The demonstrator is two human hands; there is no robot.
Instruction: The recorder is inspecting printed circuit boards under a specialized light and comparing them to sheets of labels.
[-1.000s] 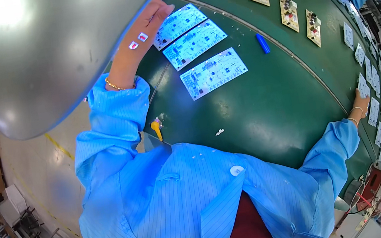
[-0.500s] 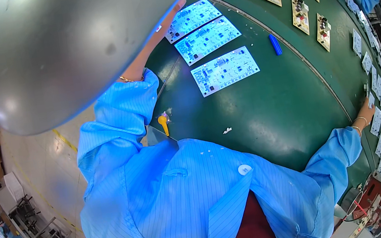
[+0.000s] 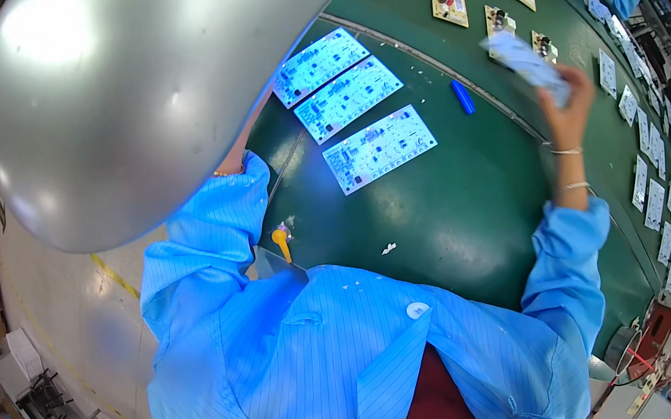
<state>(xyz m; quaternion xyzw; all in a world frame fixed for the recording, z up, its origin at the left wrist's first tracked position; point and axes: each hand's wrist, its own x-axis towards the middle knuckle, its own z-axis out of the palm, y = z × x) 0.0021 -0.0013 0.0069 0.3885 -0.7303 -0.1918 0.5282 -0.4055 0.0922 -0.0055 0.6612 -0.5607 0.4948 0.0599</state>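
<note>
Board (image 3: 527,67) pinched high in the right hand (image 3: 565,98) could slip onto the tabletop (image 3: 450,209); left hand hidden, grip unknowable.

green bench (image 3: 459,216); three pale circuit boards (image 3: 379,148), blue marker (image 3: 463,96), yellow tool (image 3: 281,242)

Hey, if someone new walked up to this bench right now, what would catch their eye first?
A big silvery domed lamp shade fills the upper left and hides the left hand. Beside it, three pale circuit boards lie in a row on the green bench. At the right, the right hand holds a pale board up above the bench.
</note>
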